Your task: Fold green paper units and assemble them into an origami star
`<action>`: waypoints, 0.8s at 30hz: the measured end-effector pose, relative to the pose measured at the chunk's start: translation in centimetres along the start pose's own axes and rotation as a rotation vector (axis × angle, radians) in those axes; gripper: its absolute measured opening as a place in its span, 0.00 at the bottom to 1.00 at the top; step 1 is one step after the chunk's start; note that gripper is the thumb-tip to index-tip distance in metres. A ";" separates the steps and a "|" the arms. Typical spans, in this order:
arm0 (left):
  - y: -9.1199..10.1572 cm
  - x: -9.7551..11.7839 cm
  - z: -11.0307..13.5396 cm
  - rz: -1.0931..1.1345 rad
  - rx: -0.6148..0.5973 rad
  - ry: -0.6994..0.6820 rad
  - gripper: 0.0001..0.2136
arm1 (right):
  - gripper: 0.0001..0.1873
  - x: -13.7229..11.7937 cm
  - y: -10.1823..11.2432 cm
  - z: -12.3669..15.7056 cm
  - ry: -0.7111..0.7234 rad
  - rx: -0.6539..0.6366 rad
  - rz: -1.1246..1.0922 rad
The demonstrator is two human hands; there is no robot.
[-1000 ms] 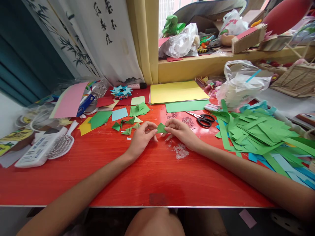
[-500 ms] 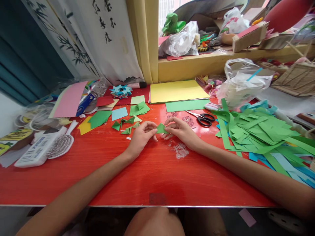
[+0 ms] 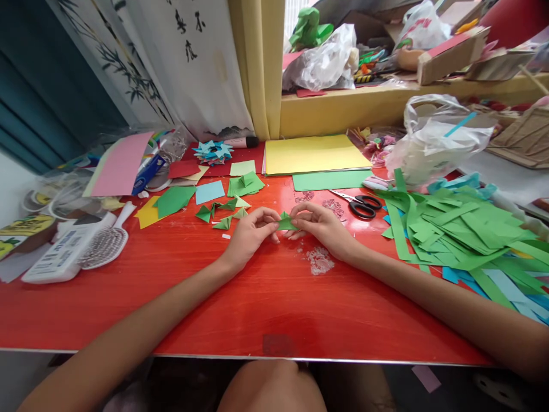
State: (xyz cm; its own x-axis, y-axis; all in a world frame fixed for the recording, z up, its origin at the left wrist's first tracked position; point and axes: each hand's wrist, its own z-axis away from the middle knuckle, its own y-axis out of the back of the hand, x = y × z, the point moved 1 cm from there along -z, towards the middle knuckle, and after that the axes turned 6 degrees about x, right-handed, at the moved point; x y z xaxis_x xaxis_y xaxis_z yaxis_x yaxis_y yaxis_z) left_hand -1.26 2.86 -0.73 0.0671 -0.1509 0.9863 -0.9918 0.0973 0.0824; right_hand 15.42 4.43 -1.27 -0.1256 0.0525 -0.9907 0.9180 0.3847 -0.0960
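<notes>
Between my two hands is a small folded piece of green paper (image 3: 285,222), with a peak at its top and a wider lower part. My left hand (image 3: 256,230) pinches its left end between thumb and fingers. At the other end, my right hand (image 3: 318,225) pinches the paper the same way. Small folded green paper pieces (image 3: 223,213) lie just beyond my left hand. A stack of green paper squares (image 3: 246,184) sits behind them. Black-handled scissors (image 3: 362,207) rest beyond my right hand, with blades partly open.
Green and blue paper strips (image 3: 458,229) heap up at the right. Yellow sheets (image 3: 317,155) lie at the back by the sill. A hairbrush (image 3: 105,245) and a white box (image 3: 64,252) stand left. A clear plastic bag (image 3: 441,140) sits back right.
The green paper has gone from a plain triangle to a shape with a small peak above a wider base. Both hands still pinch it. The camera view has shifted slightly.
</notes>
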 end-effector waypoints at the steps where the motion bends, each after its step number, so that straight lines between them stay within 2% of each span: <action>1: 0.0 0.1 0.0 0.000 -0.003 0.001 0.05 | 0.05 0.0 0.0 0.0 -0.001 0.000 0.001; 11: 0.4 0.3 0.0 0.090 -0.022 0.087 0.06 | 0.07 0.5 0.5 -0.3 -0.034 0.068 -0.061; 15: 0.4 0.2 0.0 0.114 -0.014 0.116 0.06 | 0.10 0.4 0.4 -0.2 -0.059 0.055 -0.087; 19: 0.4 0.1 0.0 0.121 -0.004 0.098 0.06 | 0.14 0.4 0.4 -0.2 -0.075 0.026 -0.063; 24: 0.3 0.3 0.1 0.064 -0.013 0.073 0.06 | 0.10 0.5 0.4 -0.2 -0.058 0.018 0.002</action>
State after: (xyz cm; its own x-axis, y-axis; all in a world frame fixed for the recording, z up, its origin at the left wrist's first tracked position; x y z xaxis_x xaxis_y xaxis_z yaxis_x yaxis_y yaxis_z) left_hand -1.50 2.76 -0.47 0.0123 -0.0723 0.9973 -0.9929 0.1170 0.0207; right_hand 15.65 4.85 -1.79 -0.1020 0.0001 -0.9948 0.9251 0.3678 -0.0948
